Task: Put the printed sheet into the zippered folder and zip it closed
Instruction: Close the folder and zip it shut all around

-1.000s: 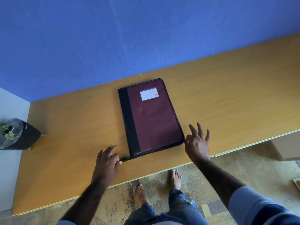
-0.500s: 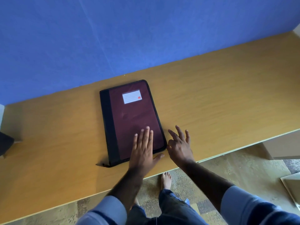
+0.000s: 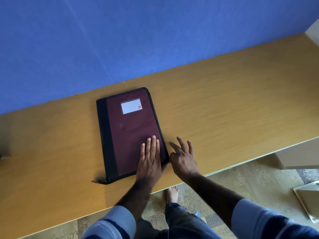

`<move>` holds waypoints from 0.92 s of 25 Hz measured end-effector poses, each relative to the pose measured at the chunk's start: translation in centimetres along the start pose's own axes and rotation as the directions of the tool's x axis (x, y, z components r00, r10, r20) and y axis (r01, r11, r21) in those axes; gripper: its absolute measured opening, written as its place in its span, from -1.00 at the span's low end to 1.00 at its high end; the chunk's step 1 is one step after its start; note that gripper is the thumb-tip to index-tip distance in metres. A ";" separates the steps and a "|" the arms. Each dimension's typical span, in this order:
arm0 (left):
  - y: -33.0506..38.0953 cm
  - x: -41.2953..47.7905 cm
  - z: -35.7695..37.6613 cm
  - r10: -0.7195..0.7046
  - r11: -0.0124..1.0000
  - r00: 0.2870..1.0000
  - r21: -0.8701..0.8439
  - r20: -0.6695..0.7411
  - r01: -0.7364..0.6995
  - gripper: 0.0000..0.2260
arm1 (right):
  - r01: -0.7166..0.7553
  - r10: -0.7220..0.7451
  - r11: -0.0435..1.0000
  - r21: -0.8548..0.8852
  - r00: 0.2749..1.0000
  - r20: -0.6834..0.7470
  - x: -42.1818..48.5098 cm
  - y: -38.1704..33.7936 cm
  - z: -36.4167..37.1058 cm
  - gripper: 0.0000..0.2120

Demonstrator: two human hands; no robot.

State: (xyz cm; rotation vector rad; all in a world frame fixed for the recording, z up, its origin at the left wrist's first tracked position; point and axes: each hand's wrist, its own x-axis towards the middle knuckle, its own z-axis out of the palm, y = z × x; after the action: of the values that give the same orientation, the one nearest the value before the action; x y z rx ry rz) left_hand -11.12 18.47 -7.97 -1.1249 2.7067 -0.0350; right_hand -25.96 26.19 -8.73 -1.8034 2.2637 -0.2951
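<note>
A maroon zippered folder (image 3: 127, 131) with a black spine and a white label lies closed and flat on the wooden desk (image 3: 224, 107). Its zip pull (image 3: 96, 181) sticks out at the near left corner. My left hand (image 3: 149, 159) rests flat on the folder's near right part, fingers straight. My right hand (image 3: 183, 157) sits just right of the folder's near right corner, fingers spread, its thumb side touching the folder's edge. No printed sheet shows on the desk.
A blue wall (image 3: 138, 40) runs behind the desk. The desk's front edge (image 3: 241, 165) passes just under my wrists. On the floor at the far right lie some papers (image 3: 309, 200). My bare foot (image 3: 172, 194) shows below the desk.
My left hand moved from the zip pull at the near left corner onto the folder's cover. My right hand closed in on the near right corner. The view shifted right.
</note>
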 end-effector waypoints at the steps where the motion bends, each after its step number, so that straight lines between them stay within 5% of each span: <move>1: 0.1 -0.1 0.0 -0.001 1.000 1.000 0.007 -0.008 0.001 -0.12 | 0.011 -0.011 1.000 -0.007 1.000 0.005 0.0 0.1 0.1 -0.86; 23: 0.3 0.3 0.5 0.079 0.997 0.994 0.002 -0.082 -0.079 -0.30 | 0.031 -0.031 0.999 -0.014 0.999 -0.013 3.9 1.3 -1.1 -0.82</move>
State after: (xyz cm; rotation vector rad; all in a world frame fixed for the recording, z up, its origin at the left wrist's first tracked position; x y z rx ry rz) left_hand -11.43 18.51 -8.55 -1.0373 2.8214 -0.0680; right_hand -28.35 22.74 -8.29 -1.8499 2.2544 -0.2988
